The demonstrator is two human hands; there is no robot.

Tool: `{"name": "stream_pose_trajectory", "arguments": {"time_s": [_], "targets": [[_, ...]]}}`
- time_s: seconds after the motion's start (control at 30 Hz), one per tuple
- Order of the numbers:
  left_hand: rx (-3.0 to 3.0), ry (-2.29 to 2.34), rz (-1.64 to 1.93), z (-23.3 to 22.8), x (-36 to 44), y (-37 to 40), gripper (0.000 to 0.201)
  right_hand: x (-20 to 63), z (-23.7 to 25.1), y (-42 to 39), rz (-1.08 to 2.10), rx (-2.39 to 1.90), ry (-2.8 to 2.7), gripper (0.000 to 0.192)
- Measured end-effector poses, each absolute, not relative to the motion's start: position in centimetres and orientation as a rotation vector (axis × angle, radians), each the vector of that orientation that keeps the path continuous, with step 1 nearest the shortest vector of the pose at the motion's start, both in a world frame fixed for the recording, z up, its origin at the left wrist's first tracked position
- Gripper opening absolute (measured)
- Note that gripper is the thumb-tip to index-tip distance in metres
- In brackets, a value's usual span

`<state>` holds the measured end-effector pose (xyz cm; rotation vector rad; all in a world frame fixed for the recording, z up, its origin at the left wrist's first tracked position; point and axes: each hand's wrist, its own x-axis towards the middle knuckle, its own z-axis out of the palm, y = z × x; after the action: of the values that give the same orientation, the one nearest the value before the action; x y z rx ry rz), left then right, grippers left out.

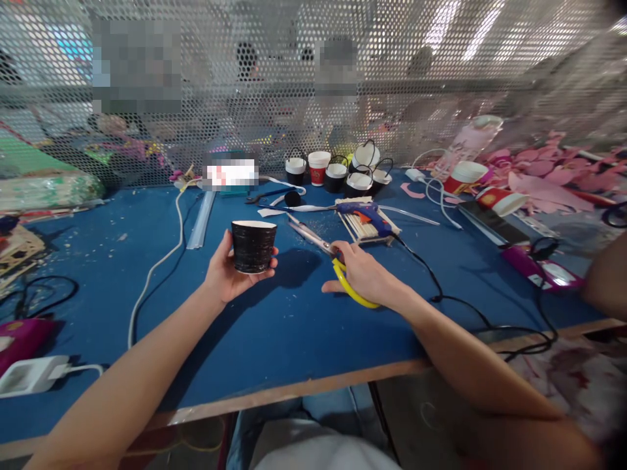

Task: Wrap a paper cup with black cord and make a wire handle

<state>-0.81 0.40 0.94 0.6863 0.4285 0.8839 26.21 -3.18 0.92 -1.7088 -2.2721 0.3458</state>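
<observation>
My left hand [232, 277] holds a short black cup [253, 248] with a white rim, upright above the table, its fingers wrapped round the lower side. To the right, my right hand [365, 271] grips a pair of scissors [316, 239] with yellow handles. The blades point away to the upper left, apart from the cup. Beyond the blades lie a small black disc [292, 198] and a white strip [274, 211]. A blue glue gun [367, 214] rests on a rack of pale sticks [355, 230] just past my right hand.
Several black-wrapped cups with thin handles [336, 177] and a red paper cup [318, 170] stand at the back before a perforated metal screen [274, 111]. Clear glue sticks [200, 222] and a white cable [161, 261] lie left. Pink petals [543, 173] and a phone [492, 222] are right.
</observation>
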Motion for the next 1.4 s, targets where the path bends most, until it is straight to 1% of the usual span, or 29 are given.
{"name": "stream_pose_trajectory", "arguments": {"time_s": [0.1,0.23,0.33,0.43,0.53,0.7,0.77,0.87,0.93,1.0,1.17,1.23,1.4], "targets": [[0.675,0.445,0.893,1.0,-0.7,0.4,0.065,25.7,0.8,-3.3,0.207,-1.809,-2.316,0.078],[0.67,0.475,0.883,1.2,-0.6,0.3,0.066,25.6,1.2,-3.2,0.141,-1.961,-2.347,0.063],[0.672,0.483,0.899,1.3,-0.6,0.4,0.066,26.2,2.0,-3.3,0.173,-1.931,-2.435,0.057],[0.664,0.498,0.944,1.3,-0.6,0.7,0.066,27.2,2.9,-3.7,0.299,-1.822,-2.511,0.052],[0.649,0.515,0.971,1.2,-0.7,0.9,0.067,27.9,3.4,-3.8,0.391,-1.793,-2.507,0.055],[0.637,0.537,0.958,1.2,-0.6,1.0,0.069,28.2,3.4,-4.0,0.238,-2.012,-2.377,0.064],[0.632,0.546,0.954,1.2,-0.5,1.0,0.069,28.0,3.5,-4.2,0.287,-1.945,-2.464,0.061],[0.63,0.548,0.961,1.1,-0.6,1.0,0.07,27.8,3.6,-4.6,0.368,-1.767,-2.597,0.049],[0.631,0.548,0.965,1.0,-0.6,1.1,0.07,27.9,3.8,-4.7,0.292,-1.81,-2.55,0.047],[0.63,0.552,0.96,1.0,-0.6,1.2,0.07,28.4,4.2,-4.7,0.242,-1.894,-2.45,0.049],[0.618,0.542,0.925,1.0,-0.6,1.2,0.073,28.8,5.7,-4.5,0.611,-1.813,-2.322,0.051],[0.614,0.535,0.915,1.1,-0.5,1.2,0.075,28.2,5.6,-4.4,0.551,-1.859,-2.278,0.05],[0.59,0.524,0.854,0.9,-0.4,1.0,0.076,26.1,3.7,-4.3,0.195,-2.146,-2.353,0.049]]}}
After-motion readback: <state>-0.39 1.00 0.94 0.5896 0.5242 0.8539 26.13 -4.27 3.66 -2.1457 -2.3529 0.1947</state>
